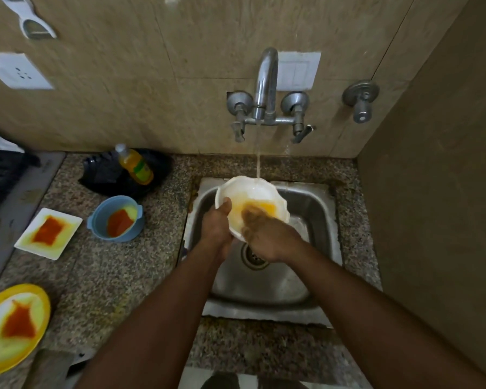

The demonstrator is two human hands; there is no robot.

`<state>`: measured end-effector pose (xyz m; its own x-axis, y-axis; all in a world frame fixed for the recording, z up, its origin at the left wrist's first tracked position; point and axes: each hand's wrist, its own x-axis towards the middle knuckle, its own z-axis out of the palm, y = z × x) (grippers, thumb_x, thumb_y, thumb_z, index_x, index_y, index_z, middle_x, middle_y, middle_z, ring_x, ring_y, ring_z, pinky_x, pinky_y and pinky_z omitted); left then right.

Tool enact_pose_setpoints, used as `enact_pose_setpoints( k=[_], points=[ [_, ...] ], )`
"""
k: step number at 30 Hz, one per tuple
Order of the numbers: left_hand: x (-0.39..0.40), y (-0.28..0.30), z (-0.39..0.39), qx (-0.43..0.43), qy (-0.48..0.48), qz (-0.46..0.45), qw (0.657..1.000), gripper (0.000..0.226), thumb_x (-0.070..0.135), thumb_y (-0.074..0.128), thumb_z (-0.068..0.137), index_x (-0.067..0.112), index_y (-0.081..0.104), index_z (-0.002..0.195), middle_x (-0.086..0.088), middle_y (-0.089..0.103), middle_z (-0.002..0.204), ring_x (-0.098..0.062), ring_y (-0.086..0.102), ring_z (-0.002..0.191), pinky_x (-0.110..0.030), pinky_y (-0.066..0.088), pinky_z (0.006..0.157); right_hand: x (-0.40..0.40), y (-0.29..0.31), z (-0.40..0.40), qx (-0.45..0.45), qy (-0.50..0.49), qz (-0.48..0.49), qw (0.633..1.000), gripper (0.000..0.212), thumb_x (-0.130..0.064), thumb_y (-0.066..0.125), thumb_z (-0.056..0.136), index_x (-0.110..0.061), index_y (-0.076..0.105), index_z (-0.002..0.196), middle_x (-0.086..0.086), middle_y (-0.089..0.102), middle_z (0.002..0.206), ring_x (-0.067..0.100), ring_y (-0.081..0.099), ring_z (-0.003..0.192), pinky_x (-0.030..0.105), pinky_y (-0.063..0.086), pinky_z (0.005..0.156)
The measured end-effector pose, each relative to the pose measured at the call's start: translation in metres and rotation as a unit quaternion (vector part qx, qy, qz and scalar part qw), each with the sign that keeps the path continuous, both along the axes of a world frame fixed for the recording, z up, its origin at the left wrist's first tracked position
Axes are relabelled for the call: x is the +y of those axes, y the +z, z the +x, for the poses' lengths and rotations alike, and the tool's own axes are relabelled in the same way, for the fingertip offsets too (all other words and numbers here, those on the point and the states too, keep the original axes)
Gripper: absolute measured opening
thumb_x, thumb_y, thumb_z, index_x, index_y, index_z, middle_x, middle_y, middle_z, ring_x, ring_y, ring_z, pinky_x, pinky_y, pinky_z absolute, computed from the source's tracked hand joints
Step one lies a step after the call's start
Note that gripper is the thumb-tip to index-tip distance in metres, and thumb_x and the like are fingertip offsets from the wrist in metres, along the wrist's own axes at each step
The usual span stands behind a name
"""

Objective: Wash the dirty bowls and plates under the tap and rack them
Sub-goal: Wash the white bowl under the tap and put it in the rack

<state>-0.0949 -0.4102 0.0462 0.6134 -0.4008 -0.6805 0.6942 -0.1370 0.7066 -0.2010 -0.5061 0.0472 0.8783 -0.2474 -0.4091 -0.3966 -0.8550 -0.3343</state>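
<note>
A white scalloped bowl [244,192] with yellow residue is tilted over the steel sink [317,217], under water running from the tap [265,85]. My left hand [218,228] grips its left rim, thumb over the edge. My right hand [264,234] lies inside the bowl with its fingers on the yellow smear; it is blurred. On the counter to the left wait a blue bowl [115,217], a white square plate [49,233] and a yellow round plate [13,327], each smeared with red-orange sauce.
A bottle of yellow dish soap [135,164] lies on a black cloth [152,167] behind the blue bowl. Granite counter [110,276] surrounds the sink. A brown wall [432,192] closes the right side. A second valve [361,99] sits on the tiled wall.
</note>
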Motion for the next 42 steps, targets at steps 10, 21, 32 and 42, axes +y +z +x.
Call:
enact_pose_setpoints(
  k=[10, 21, 32, 42],
  points=[
    [0.003, 0.0, 0.001, 0.018, 0.0, 0.025, 1.0, 0.046, 0.048, 0.048, 0.105, 0.01, 0.066, 0.125, -0.017, 0.075, 0.116, -0.04, 0.072, 0.104, -0.06, 0.059, 0.086, -0.006, -0.006, 0.012, -0.002, 0.06, 0.086, 0.994, 0.048, -0.03, 0.034, 0.111, -0.015, 0.035, 0.157, 0.006, 0.032, 0.165, 0.025, 0.03, 0.151, 0.036, 0.021, 0.123],
    [0.003, -0.02, 0.004, -0.047, 0.005, 0.056, 0.997, 0.024, 0.034, 0.066, 0.095, 0.013, 0.074, 0.106, -0.015, 0.077, 0.107, -0.041, 0.073, 0.099, -0.067, 0.057, 0.087, 0.002, -0.02, 0.021, -0.013, 0.01, 0.074, 0.997, 0.057, -0.042, 0.026, 0.111, -0.023, 0.015, 0.164, -0.003, 0.002, 0.172, 0.019, -0.003, 0.158, 0.045, 0.004, 0.124],
    [0.01, -0.011, -0.001, -0.038, 0.032, 0.126, 0.991, 0.045, -0.014, 0.064, 0.081, 0.004, 0.066, 0.121, -0.015, 0.066, 0.098, -0.038, 0.062, 0.092, -0.067, 0.055, 0.091, -0.029, -0.041, 0.014, -0.229, -0.326, 0.135, 0.907, 0.097, 0.007, 0.051, 0.087, -0.03, 0.004, 0.163, -0.003, -0.003, 0.171, 0.026, 0.016, 0.155, 0.033, 0.045, 0.101],
    [0.009, -0.029, -0.009, -0.585, -0.374, 0.356, 0.625, 0.097, 0.028, 0.077, 0.075, 0.008, 0.027, 0.157, -0.027, 0.026, 0.162, -0.042, 0.027, 0.15, -0.052, 0.029, 0.121, -0.022, -0.062, 0.025, -0.213, -0.642, 0.449, 0.583, 0.024, -0.023, 0.063, 0.1, -0.016, 0.065, 0.124, 0.01, 0.07, 0.11, 0.028, 0.068, 0.091, 0.039, 0.058, 0.078]
  ],
)
